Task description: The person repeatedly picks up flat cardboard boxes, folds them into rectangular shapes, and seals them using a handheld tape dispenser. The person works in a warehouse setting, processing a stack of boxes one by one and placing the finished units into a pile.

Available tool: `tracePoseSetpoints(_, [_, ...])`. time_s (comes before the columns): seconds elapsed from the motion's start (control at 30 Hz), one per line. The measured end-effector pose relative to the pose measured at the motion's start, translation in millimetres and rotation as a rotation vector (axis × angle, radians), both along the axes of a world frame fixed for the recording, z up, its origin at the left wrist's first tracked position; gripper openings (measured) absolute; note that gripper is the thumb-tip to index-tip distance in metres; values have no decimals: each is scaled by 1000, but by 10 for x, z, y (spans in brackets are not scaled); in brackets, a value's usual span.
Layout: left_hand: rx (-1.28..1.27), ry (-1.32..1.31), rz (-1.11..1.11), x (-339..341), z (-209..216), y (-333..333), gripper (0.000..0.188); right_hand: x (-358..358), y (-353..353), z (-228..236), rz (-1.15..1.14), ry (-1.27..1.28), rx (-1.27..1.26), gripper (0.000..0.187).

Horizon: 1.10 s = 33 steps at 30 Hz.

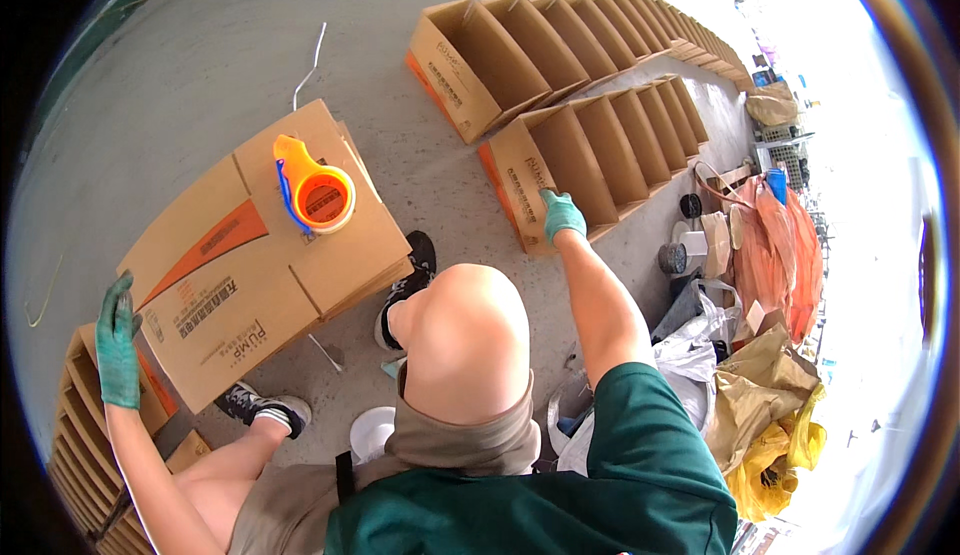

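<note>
My left hand [118,345], in a green glove, is at the left edge of a stack of flattened cardboard boxes [215,340]; its fingers are stretched out, the palm side partly hidden. On top of that stack lies an orange tape dispenser [297,160] with a roll of tape and a blue strip along its side. Reaching out to the right, my gloved right hand [563,215] has its fingers closed over the top rim of an open cardboard box [517,180], the nearest in a row. The fingers' far side is hidden.
Behind stands a longer row of open boxes [450,75]; another row [85,445] is at lower left. Bags [770,245] and sacks [690,365] crowd the right. A white round lid-like object [372,433] and a thin white strip [311,67] lie on the grey floor.
</note>
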State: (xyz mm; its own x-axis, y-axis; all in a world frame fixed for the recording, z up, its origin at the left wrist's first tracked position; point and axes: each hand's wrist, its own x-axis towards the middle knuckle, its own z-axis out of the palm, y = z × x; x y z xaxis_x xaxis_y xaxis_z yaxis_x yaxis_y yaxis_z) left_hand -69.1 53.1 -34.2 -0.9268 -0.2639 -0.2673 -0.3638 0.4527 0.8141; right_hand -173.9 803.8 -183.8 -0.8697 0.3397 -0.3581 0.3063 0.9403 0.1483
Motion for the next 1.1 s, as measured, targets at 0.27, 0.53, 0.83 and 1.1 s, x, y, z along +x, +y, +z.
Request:
tracePoseSetpoints(0.27, [-142, -124, -32, 160, -103, -147, 48, -523, 603, -180, -599, 348, 47, 53])
tracePoseSetpoints(0.53, [-521, -321, -30, 287, -358, -531, 49, -1200, -1082, 887, 561, 260, -509, 32])
tracePoseSetpoints(0.83, [-2, -537, 93, 320, -724, -755, 36, -124, -4117, 1980, 1064, -169, -103, 49])
tracePoseSetpoints(1.1, [326, -299, 305, 343, -660, -691, 33, -428, -3937, 662, 639, -88, -431, 45])
